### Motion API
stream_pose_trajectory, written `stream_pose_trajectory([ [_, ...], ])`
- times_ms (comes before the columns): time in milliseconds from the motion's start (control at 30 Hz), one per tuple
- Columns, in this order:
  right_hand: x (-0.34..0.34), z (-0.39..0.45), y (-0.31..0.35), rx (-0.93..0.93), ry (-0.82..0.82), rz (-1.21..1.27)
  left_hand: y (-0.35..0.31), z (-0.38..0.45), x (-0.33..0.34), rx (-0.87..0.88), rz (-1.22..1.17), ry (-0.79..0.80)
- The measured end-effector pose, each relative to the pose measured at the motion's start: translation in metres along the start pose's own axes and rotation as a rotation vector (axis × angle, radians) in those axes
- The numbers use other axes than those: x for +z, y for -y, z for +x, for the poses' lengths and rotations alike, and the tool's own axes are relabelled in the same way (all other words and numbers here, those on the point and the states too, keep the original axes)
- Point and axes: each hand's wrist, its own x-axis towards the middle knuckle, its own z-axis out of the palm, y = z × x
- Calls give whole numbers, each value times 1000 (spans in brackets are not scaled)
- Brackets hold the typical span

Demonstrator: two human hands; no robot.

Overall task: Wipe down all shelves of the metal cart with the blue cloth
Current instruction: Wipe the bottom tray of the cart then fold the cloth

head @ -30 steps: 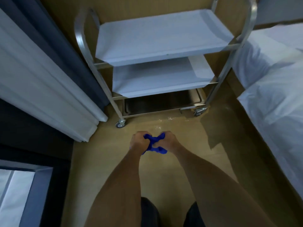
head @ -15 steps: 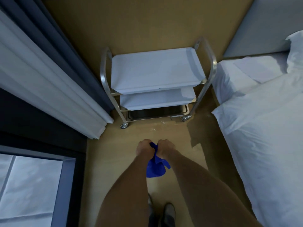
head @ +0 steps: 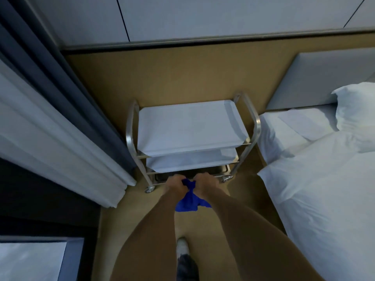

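Observation:
A metal cart [head: 254, 126] with three shelves stands on wheels against the tan wall ahead. Its top and middle shelves look pale and bare; the bottom shelf is dark and mostly hidden. I hold a blue cloth [head: 190, 199] bunched between both fists in front of the cart's lower edge, well above the floor. My left hand [head: 175, 184] grips its upper left part and my right hand [head: 205, 184] grips its upper right part. The rest of the cloth hangs down between my forearms.
A bed [head: 316, 183] with white sheets and a pillow [head: 357, 110] fills the right side. Pale and dark curtains [head: 60, 126] hang at the left, close to the cart. A narrow strip of tan floor [head: 203, 240] lies between them, with my shoe [head: 182, 245] on it.
The view has pulled back and up, so the cart looks smaller and farther. The cloth has gone from a tight twist between my fists to hanging loose below them.

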Motion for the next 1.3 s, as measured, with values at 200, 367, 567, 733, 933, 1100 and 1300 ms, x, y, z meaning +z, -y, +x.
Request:
stream_pose_trajectory([
  [200, -90, 80, 16, -3, -73, -60, -30, 86, -78, 45, 21, -53],
  [367, -155, 135, 26, -9, -165, -110, -66, 145, -138, 81, 108, -110],
  [567, -243, 206, 28, -57, -316, -156, -123, 217, -212, 113, 179, -276],
  [733, -301, 265, 25, -148, -316, -174, -148, 276, -246, 95, 77, -379],
  [933, -254, 331, 6, -144, -142, -231, -123, 335, -194, 52, 129, -258],
  [1100, -147, 359, -22, -98, 173, -126, -66, 349, -105, 13, 149, 31],
  [1300, -104, 370, -34, -83, 388, -38, -30, 356, -76, -42, 54, 275],
])
